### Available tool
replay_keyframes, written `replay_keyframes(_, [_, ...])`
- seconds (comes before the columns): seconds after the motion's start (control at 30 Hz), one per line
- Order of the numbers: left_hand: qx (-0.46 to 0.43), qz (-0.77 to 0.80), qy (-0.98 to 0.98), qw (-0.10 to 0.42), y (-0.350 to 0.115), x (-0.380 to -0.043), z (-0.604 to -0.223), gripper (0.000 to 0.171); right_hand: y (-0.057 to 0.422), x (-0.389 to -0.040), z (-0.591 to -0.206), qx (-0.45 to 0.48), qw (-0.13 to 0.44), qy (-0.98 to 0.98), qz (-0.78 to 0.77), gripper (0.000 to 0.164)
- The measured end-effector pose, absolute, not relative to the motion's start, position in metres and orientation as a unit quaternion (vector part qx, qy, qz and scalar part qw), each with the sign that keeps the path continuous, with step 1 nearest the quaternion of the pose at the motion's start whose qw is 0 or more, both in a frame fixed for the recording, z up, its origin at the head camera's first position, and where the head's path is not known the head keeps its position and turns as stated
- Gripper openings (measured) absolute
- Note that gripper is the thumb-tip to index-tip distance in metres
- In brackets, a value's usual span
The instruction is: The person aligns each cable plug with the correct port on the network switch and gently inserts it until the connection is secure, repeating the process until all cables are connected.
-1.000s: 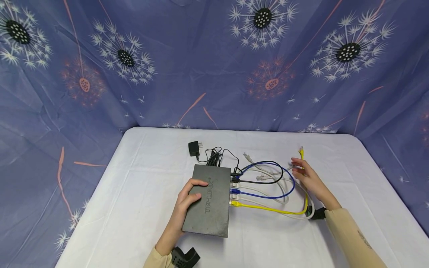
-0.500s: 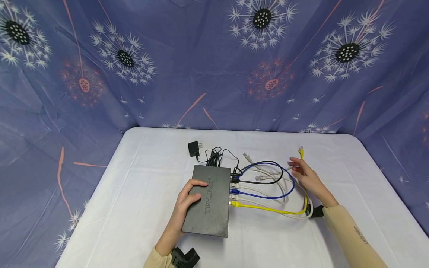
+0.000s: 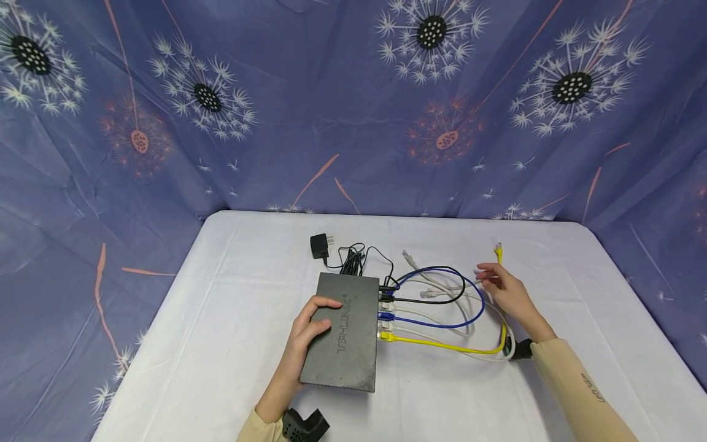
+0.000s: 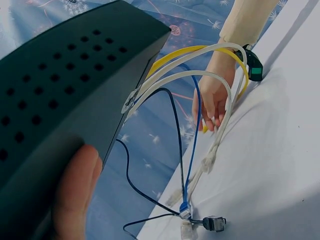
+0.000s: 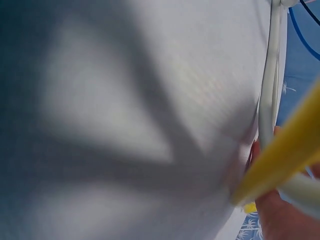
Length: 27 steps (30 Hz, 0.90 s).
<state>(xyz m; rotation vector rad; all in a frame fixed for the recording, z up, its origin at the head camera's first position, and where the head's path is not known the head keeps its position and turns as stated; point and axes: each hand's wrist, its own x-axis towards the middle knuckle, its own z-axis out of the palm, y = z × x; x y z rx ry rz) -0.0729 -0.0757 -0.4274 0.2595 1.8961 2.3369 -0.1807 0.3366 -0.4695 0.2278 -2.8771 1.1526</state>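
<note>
My left hand (image 3: pixel 301 334) grips a black TP-Link network switch (image 3: pixel 356 344) by its left side, thumb and a finger on top. In the left wrist view the perforated side of the switch (image 4: pixel 60 75) fills the upper left. Blue, white, yellow and black cables run from its right-hand ports. My right hand (image 3: pixel 510 298) is at the far side of the cable loops, its fingertips pinching a white network cable (image 4: pixel 225 120). A yellow network cable (image 3: pixel 453 347) passes beneath that hand, and its plug shows beyond the fingers. In the right wrist view the yellow cable (image 5: pixel 290 145) crosses in front.
A black power adapter (image 3: pixel 319 245) lies behind the switch with its bundled cord (image 3: pixel 351 264). Loose white cable plugs (image 3: pixel 409 259) lie among the loops. A blue cable (image 3: pixel 436 324) and a black cable (image 3: pixel 425 301) loop on the white tablecloth (image 3: pixel 221 344). A patterned curtain (image 3: pixel 331 92) hangs behind.
My right hand shifts very slightly, and the tip of the yellow cable moves a little to the right. The left hand and the switch stay in place.
</note>
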Motion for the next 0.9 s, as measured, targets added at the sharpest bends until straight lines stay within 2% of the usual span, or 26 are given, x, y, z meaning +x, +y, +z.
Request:
replay_keyframes(0.17, [0.087, 0.772, 0.627, 0.060, -0.0758, -0.0727, -0.4279, 0.031, 0.3363, -0.1791, -0.4679, 0.060, 0.035, -0.924, 0.375, 0.033])
replay_keyframes(0.6, [0.091, 0.775, 0.622, 0.061, -0.0756, -0.0727, -0.4292, 0.030, 0.3326, -0.1751, -0.4602, 0.082, 0.130, -0.939, 0.308, 0.027])
replay_keyframes(0.9, [0.084, 0.773, 0.626, 0.061, -0.0753, -0.0722, -0.4283, 0.030, 0.3320, -0.1739, -0.4618, 0.092, 0.157, -0.943, 0.278, 0.023])
